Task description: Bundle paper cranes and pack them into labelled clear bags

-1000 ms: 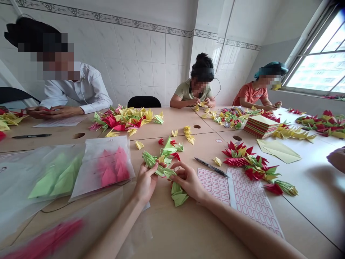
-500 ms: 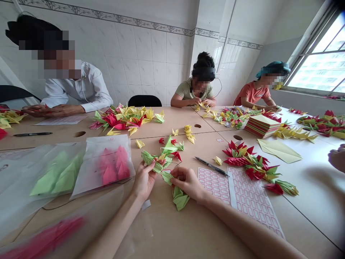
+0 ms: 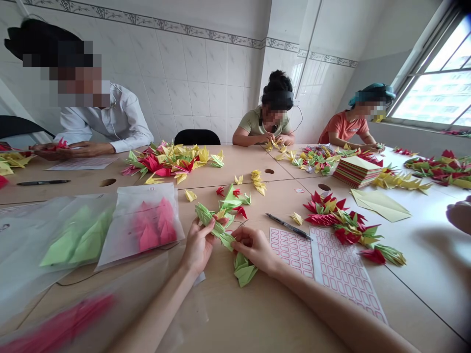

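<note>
My left hand (image 3: 199,247) is closed around a row of nested green origami cranes (image 3: 206,214), which slants down to the right. At its lower end my right hand (image 3: 256,251) pinches a green origami crane (image 3: 225,237) between thumb and fingers; it touches the row. Just below the right hand, more folded green cranes (image 3: 244,272) lie on the table. Behind both hands are a loose green crane (image 3: 231,198) and a small red crane (image 3: 241,212). My fingers hide part of the row.
Plastic bags of green (image 3: 79,235) and pink cranes (image 3: 156,225) lie left. On the right are a black pen (image 3: 289,226), red-bordered label sheets (image 3: 342,264), a string of mixed cranes (image 3: 342,220) and a paper stack (image 3: 356,171). Three people sit opposite; another person's hand (image 3: 459,215) shows far right.
My right hand has brought its green crane against the lower end of the row; a gap between them has closed. The left hand's row has tilted slightly. The left co-worker's hands have moved a red piece.
</note>
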Demonstrator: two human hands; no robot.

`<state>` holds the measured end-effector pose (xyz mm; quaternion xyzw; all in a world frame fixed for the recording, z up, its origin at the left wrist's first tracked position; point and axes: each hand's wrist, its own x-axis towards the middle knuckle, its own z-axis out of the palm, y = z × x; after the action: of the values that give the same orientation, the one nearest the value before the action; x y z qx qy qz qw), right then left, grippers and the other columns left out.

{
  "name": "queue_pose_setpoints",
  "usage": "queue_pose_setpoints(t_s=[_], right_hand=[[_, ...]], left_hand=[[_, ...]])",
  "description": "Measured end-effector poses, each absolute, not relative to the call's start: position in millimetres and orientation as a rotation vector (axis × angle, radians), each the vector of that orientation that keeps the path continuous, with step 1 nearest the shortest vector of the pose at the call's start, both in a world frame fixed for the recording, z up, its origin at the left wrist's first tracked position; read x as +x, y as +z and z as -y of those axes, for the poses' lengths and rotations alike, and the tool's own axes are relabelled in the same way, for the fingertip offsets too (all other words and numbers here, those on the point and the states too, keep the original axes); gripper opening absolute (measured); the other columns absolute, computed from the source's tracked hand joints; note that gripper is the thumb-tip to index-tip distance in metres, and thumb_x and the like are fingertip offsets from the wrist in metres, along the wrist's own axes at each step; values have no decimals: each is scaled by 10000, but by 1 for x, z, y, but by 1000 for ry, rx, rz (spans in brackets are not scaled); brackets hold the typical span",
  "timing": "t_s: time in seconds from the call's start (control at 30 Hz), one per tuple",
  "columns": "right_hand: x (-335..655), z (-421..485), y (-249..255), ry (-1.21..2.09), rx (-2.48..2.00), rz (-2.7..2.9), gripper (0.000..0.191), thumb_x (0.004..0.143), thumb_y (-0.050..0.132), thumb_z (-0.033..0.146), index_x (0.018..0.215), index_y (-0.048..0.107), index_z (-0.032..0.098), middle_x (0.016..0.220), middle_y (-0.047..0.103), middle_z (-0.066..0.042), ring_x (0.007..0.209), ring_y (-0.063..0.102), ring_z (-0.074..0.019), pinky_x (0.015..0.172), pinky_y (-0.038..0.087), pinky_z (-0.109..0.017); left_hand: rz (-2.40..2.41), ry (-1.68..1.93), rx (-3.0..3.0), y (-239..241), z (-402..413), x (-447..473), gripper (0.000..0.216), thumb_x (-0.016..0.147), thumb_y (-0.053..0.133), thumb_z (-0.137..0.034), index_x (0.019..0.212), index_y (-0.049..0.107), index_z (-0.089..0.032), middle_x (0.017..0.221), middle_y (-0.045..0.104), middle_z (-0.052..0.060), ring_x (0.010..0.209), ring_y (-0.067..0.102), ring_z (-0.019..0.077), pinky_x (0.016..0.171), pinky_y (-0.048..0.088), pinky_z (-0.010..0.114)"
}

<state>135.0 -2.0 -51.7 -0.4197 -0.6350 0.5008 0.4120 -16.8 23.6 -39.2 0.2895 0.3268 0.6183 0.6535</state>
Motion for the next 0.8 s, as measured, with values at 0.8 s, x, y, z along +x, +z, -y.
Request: queue_pose_setpoints(t_s=[0.8], right_hand=[[137, -6, -55, 1581, -858, 1358, 345, 662, 698, 431, 828, 563, 161, 714, 589, 7, 582, 568, -98, 542, 454, -220]], left_hand=[[-734, 1438, 737, -39, -18, -8, 320, 613, 737, -182, 814, 489, -187, 873, 648, 6, 905, 635, 209, 820, 435, 334]])
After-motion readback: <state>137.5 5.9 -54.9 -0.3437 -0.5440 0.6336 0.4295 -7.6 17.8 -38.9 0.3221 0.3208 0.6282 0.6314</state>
